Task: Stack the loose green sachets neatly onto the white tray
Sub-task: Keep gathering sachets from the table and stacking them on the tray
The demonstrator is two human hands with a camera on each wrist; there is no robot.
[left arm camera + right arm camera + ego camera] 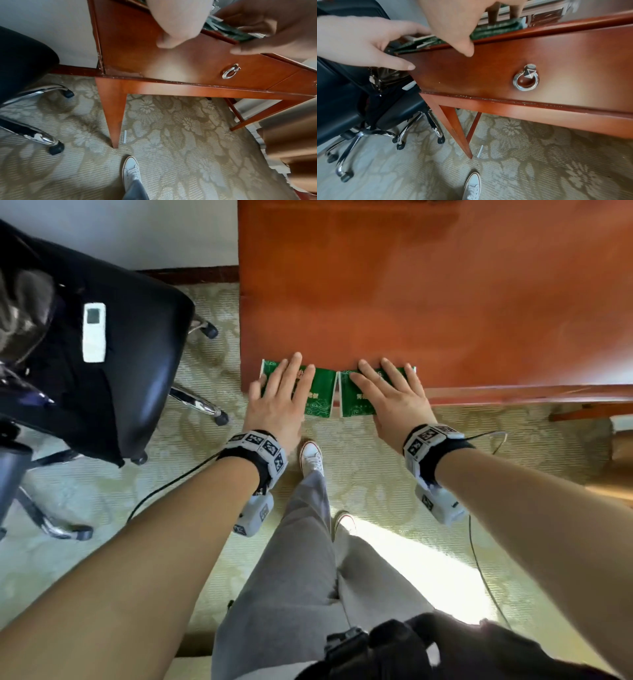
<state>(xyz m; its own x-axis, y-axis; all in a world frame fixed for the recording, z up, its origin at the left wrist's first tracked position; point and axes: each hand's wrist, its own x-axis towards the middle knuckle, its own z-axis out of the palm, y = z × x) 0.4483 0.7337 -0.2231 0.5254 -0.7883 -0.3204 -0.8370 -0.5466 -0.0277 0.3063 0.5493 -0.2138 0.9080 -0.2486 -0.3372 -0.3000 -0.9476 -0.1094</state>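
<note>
Two piles of green sachets lie side by side at the near left corner of the wooden desk (428,302), overhanging its front edge. My left hand (281,395) lies flat on the left pile (320,392) with straight fingers, its thumb off the pile's left side. The right hand (390,392) presses flat on the right pile (352,402). In the right wrist view the right thumb (467,51) hangs in front of the drawer face, below the sachets (488,31). No white tray shows in the head view. A blurred pale-framed thing (544,9) lies farther back on the desk.
A black office chair (102,354) with a white remote (94,332) on its seat stands close to the desk's left side. A drawer with a silver ring handle (526,79) sits under the desk edge. My white shoe (311,457) stands on patterned carpet below.
</note>
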